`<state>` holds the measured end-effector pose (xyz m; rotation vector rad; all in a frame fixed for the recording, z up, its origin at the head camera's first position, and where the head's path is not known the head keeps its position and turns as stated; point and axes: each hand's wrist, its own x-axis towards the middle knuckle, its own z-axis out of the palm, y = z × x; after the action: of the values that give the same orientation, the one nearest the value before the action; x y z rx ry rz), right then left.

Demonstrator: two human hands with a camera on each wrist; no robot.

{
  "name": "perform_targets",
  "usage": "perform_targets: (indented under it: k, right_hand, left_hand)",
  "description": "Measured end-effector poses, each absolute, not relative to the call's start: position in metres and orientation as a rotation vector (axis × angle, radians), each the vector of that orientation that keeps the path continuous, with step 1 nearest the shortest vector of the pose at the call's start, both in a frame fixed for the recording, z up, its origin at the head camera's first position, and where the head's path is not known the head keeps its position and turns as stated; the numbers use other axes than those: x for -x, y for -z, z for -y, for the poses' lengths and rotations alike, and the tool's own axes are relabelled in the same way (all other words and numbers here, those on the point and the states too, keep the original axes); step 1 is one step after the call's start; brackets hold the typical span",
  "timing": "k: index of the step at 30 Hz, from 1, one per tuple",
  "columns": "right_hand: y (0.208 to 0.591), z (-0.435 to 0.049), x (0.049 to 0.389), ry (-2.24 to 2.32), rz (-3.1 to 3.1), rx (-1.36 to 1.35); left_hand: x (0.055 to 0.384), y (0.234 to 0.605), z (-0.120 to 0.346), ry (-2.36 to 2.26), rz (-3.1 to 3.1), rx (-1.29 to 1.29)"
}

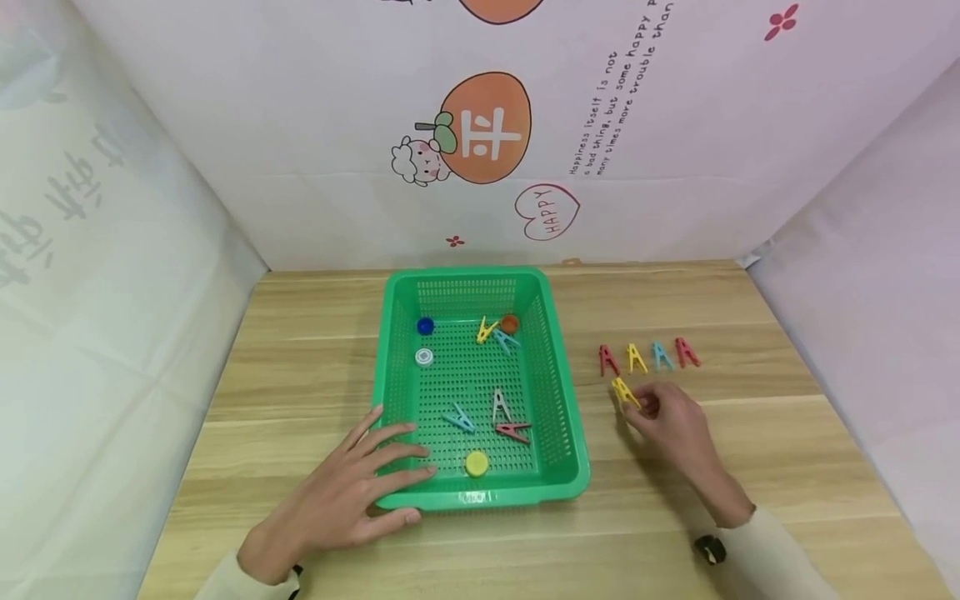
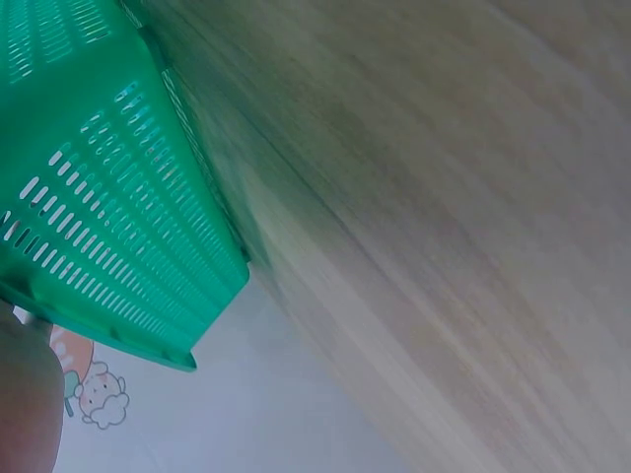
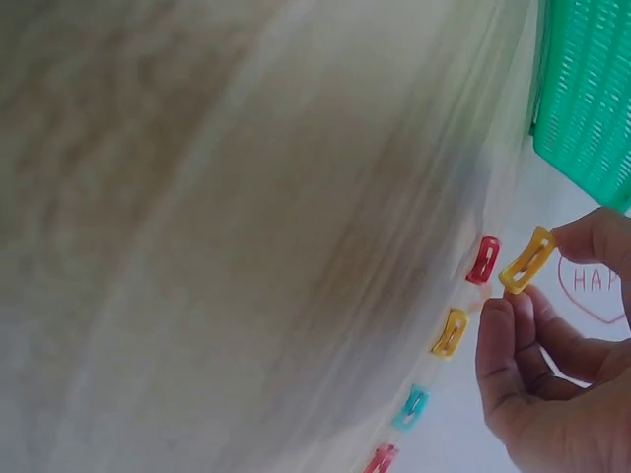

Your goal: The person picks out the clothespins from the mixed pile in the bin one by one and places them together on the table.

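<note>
My right hand (image 1: 672, 423) pinches a yellow clothespin (image 1: 625, 392) between thumb and fingers, just in front of a row of clothespins on the table. That row runs red (image 1: 608, 360), yellow (image 1: 637, 358), blue (image 1: 662, 356) and red (image 1: 686, 352) from left to right. In the right wrist view the held yellow clothespin (image 3: 527, 260) is close to the first red one (image 3: 484, 260). My left hand (image 1: 352, 487) rests with spread fingers over the front left corner of a green basket (image 1: 480, 498). Inside the basket lie a light-blue clothespin (image 1: 460, 418), a white one (image 1: 500, 406) and a dark-red one (image 1: 513, 431).
Farther back in the basket are a yellow clothespin (image 1: 486, 330) and a blue one (image 1: 505, 340) beside an orange cap (image 1: 510, 323). Blue (image 1: 425, 326), white (image 1: 424, 357) and yellow (image 1: 476, 464) caps lie there too. A printed cloth wall (image 1: 337, 192) borders the wooden table (image 1: 300, 375).
</note>
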<state>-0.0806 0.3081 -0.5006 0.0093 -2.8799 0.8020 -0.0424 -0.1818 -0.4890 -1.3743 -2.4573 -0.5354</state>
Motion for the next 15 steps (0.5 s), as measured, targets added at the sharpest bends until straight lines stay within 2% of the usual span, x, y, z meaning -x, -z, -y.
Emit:
perform_targets:
  k: [15]
  right_hand:
    - [0.5099,-0.3085,0.0909,-0.765,2.973,-0.001]
  left_hand:
    - [0.0423,0.4874,0.1810,0.543,2.466,1.373]
